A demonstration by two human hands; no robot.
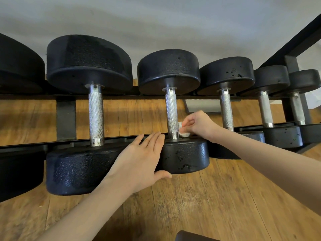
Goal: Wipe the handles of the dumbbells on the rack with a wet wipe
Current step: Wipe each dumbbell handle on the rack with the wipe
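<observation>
The leftmost dumbbell (pixel 19 119) is cut off by the left edge. Most of the wet wipe (pixel 183 131) is hidden behind the right hand (pixel 199 125). A dark object (pixel 192 236) is cropped at the bottom edge.

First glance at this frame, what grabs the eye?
The row of black dumbbells on the rack, shrinking in size toward the right. At centre, the right hand pinches a white wet wipe against the near end of a knurled handle, while the left hand rests on the near weight head.
</observation>
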